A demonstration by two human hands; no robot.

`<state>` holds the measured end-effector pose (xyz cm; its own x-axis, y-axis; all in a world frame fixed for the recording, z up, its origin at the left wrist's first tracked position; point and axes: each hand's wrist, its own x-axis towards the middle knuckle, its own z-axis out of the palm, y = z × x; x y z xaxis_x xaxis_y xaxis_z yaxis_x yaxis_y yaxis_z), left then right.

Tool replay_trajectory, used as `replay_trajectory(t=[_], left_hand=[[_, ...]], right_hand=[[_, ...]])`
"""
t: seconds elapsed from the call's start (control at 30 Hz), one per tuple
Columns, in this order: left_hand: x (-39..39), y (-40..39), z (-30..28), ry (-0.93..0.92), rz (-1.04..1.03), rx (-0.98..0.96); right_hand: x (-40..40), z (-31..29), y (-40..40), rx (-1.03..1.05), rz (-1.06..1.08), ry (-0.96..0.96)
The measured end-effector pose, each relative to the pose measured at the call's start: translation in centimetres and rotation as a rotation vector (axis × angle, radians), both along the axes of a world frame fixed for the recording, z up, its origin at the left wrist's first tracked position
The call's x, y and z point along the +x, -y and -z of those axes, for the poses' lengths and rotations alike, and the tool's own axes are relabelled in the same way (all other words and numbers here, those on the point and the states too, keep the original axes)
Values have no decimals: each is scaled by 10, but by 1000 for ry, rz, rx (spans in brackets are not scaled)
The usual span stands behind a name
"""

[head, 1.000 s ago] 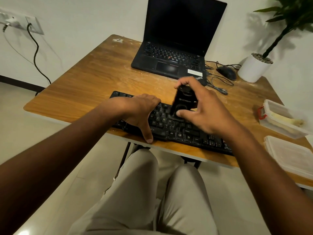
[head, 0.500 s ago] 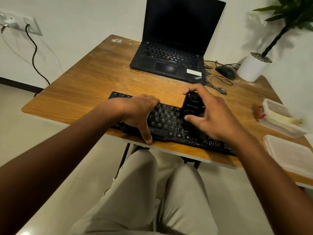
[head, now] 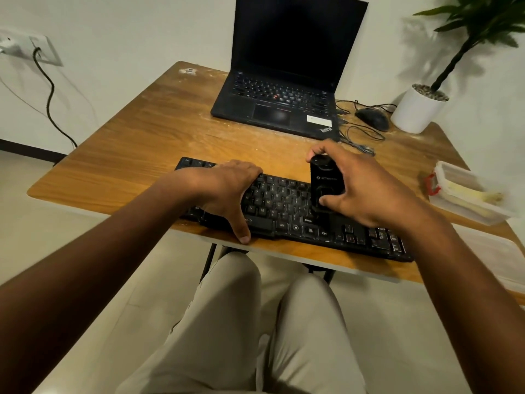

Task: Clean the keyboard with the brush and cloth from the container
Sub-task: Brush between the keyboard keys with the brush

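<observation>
Black plastic brush block [head: 326, 183], oblong with a pale logo on its top face, sits in the grip of the right hand [head: 366, 191]: fingers curl over its far end, thumb presses its near end, and its underside rests on the keys. Bristles not visible from this angle. Under it lies the black full-size keyboard [head: 287, 207], set along the near edge of the wooden counter [head: 136, 143], slightly skewed, right end closer to the edge. Left hand [head: 227, 189] lies on the keyboard's left portion, fingers over the far rows, thumb stretched down past the front edge onto the counter; it curls round nothing. At the counter's right edge stands a clear plastic container [head: 468, 194] with a red clip on its side and something pale yellow inside, blurred, possibly the cloth, cannot tell. Nearer, a flat translucent lid [head: 494, 260] lies beside it. Far side: an open black laptop [head: 287, 81], screen dark; a black mouse [head: 372, 118] with loose cable just to its right; a white plant pot [head: 416, 112] at the corner. Wall socket [head: 31, 49] with a black cord, far left.
</observation>
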<state>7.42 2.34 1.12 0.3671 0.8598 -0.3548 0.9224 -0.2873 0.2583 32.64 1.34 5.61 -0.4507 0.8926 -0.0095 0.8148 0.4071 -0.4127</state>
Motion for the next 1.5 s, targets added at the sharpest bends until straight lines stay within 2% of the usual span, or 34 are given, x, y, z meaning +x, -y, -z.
replay_trajectory(t=[0.23,0.43,0.53,0.77,0.83,1.1,1.17,1.3,1.37,1.5], left_hand=[[0,2,-3,36,-14,-11],[-1,2,-1,40,-25,-15],[-1,2,-1,39,-26,-15],[2,4,-6,36,-22,-17],[2,4,-7,37,-25,-20],[3,5,-7,29,-28,-27],[2,5,-7,23,-26,-29],[1,4,-7,22,-23,-39],[1,4,-7,18,-22,-44],[2,4,-6,17,-22,-40]], right_hand=[[-49,23,-5,36,-29,-380],[-7,24,-6,-4,1,-143],[10,13,-12,40,28,-56],[-44,35,-12,94,12,-386],[-48,42,-15,79,-4,-400],[20,9,-26,-10,63,-16],[19,5,-25,1,76,-58],[-15,21,-24,54,46,-330],[-31,32,-25,53,29,-403],[-20,37,-27,2,51,-338]])
